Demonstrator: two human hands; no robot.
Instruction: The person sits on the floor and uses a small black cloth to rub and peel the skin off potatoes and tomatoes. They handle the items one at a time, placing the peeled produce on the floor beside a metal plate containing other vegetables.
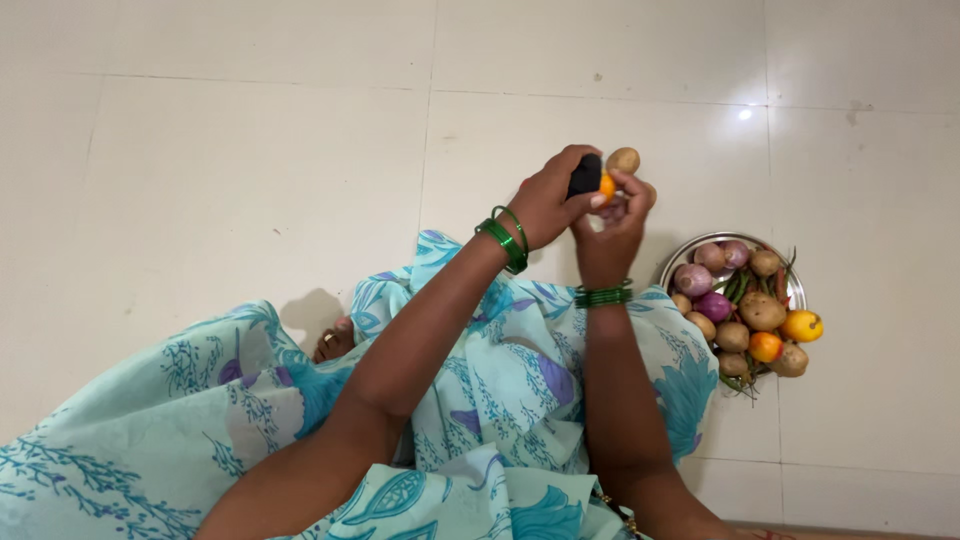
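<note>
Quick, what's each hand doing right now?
Left hand: closed around a black-handled peeler with an orange part.
Right hand: holding a small round brown potato.

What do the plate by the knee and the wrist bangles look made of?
Plate: seemingly steel, with a shiny silvery rim reflecting light. Bangles on the left wrist and right wrist: glossy green, probably glass or plastic; the view leaves that open.
</note>
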